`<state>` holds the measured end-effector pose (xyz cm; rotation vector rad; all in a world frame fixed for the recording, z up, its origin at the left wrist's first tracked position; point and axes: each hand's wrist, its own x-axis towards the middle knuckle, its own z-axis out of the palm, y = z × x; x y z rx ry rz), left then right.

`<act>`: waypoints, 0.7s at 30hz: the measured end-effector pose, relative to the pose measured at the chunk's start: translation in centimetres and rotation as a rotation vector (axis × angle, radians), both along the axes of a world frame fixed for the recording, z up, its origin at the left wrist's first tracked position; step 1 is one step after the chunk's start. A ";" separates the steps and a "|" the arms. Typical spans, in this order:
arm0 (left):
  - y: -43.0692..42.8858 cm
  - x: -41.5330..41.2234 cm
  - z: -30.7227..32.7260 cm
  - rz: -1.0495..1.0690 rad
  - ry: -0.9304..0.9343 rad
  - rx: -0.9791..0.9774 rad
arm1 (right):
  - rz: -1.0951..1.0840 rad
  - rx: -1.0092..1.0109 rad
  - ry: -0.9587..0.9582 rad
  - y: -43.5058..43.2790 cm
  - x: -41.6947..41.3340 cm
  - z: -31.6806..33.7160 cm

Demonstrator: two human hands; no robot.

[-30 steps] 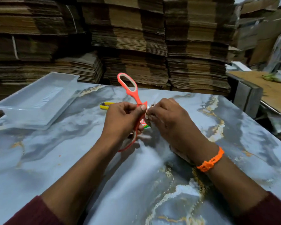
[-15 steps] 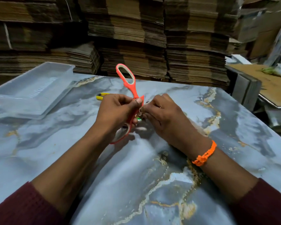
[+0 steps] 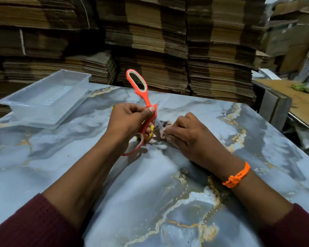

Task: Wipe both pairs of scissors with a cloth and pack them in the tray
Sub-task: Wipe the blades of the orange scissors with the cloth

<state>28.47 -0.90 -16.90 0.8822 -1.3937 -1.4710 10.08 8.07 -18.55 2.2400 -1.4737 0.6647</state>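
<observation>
Left hand fingers grip orange scissors, mostly hiding yellow scissors; right hand fingers pinch cloth at blade; tray beyond left fingers.

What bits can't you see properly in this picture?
Head view only:
1. Blades of the orange scissors: mostly covered by the cloth and right hand, and blurred.
2. Yellow scissors: mostly behind the left hand; only slivers show.
3. Cloth: bunched under the right hand's fingers, blurred.

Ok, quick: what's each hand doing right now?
Left hand: grips the orange scissors near the pivot.
Right hand: pinches the cloth on the scissors.
</observation>
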 end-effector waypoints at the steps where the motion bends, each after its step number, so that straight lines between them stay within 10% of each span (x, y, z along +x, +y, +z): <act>1: 0.1 -0.2 -0.2 -0.016 -0.002 0.009 | -0.006 -0.005 -0.007 0.2 -0.1 0.0; 12: -0.1 0.5 -0.3 0.009 -0.011 0.003 | 0.041 0.134 0.079 1.3 -1.3 0.6; 21: 0.0 -0.4 -0.3 -0.053 0.030 0.022 | -0.068 -0.022 -0.207 1.2 -0.4 1.9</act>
